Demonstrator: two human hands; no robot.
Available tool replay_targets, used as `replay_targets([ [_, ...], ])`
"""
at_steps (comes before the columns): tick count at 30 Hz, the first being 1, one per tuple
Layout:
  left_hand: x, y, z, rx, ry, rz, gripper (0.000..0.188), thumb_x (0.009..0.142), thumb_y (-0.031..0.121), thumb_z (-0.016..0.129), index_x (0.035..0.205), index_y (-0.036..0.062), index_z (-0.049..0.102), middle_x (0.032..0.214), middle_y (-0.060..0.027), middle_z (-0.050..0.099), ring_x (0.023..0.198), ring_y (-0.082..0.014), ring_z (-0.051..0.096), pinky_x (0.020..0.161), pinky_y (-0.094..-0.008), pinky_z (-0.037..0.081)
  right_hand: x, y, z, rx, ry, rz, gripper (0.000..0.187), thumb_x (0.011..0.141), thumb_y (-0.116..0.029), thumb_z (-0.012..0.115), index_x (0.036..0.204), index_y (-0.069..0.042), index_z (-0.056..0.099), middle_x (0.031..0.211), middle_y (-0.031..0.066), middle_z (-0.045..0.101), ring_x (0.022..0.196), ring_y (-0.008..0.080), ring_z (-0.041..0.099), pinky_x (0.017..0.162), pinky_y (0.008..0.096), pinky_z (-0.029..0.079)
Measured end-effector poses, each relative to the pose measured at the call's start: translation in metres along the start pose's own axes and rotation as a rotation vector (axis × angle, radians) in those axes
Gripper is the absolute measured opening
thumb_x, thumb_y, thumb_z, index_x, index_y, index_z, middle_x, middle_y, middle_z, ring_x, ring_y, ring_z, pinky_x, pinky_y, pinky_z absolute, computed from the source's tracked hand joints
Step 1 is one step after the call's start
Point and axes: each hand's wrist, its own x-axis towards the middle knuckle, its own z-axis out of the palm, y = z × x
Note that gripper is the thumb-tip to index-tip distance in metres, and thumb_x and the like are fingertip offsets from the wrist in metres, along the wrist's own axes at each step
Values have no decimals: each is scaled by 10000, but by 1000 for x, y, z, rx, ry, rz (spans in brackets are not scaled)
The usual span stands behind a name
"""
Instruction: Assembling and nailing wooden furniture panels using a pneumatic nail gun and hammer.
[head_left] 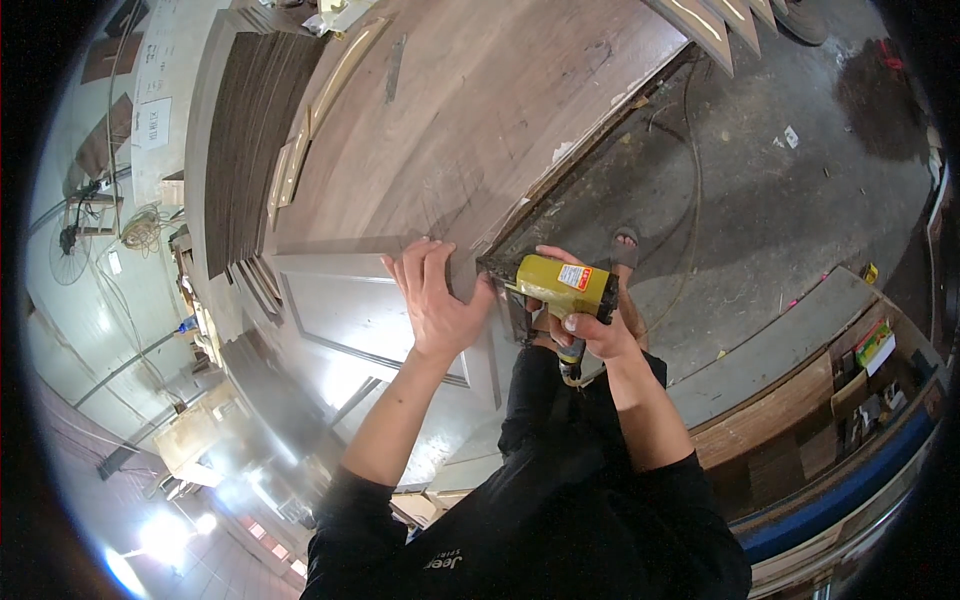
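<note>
My right hand point(602, 338) is wrapped round the handle of a yellow-green nail gun point(545, 280) with a red-and-white label. Its dark nose points left, at the corner of a grey framed cabinet door point(335, 300) lying on the worktable. Whether the nose touches the door's edge I cannot tell. My left hand point(437, 308) rests on the door frame near that same corner, fingers spread and stretched over the frame, thumb beside the tool's nose. Below the right hand, the tool's lower end and its fitting are partly hidden.
The wood-look worktable point(430, 140) has a chipped right edge. A stack of brown boards point(255, 140) and pale-edged strips point(345, 75) lie on its left. More strips point(700, 30) jut out at the far right. A hose point(694, 150) crosses the floor; a shelved bench point(780, 395) stands right.
</note>
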Motion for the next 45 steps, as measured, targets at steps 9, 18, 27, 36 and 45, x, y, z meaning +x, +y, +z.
replay_targets([
  [9, -1, 3, 1, 8, 12, -32, 520, 741, 216, 774, 1194, 58, 573, 1224, -164, 522, 1238, -384, 494, 1169, -650, 179, -13, -54, 37, -178, 125, -70, 1046, 697, -261, 849, 1552, -24, 295, 1120, 128, 689, 663, 75, 618, 535, 193, 470],
  [18, -21, 3, -30, -156, 97, -166, 715, 813, 316, 784, 1411, 74, 475, 1492, -187, 420, 1426, -415, 346, 1188, -667, 156, 81, -156, 171, -1720, 54, -292, 819, 794, -176, 767, 1516, -85, 392, 1308, 240, 605, 1189, 413, 611, 1010, 441, 505],
  [27, -202, 16, -11, -301, 464, -929, 782, 889, 205, 714, 1518, 11, 292, 1552, -287, 273, 1438, -414, 305, 1180, -587, 244, 175, -72, 159, -2439, 86, -397, 670, 886, -265, 683, 1495, -147, 429, 1529, 193, 374, 1353, 453, 432, 1063, 595, 418],
  [36, -225, 59, 1, -1663, 542, -1170, 814, 1052, 124, 491, 1623, 182, -86, 1311, -227, 539, 964, -251, 634, 785, -390, 624, 110, 28, 128, -2089, -177, -117, 353, 922, -315, 684, 1196, -93, 688, 1193, 140, 622, 1159, 363, 553, 1013, 462, 446],
  [45, -414, -42, -32, -1440, 102, -1148, 716, 1040, 167, 532, 1640, 156, 140, 1033, -93, 636, 873, -116, 579, 686, -284, 500, 11, 91, 120, -1234, -66, 700, 523, 977, -295, 655, 1405, -23, 522, 1309, 129, 634, 1059, 220, 637, 899, 375, 508],
])
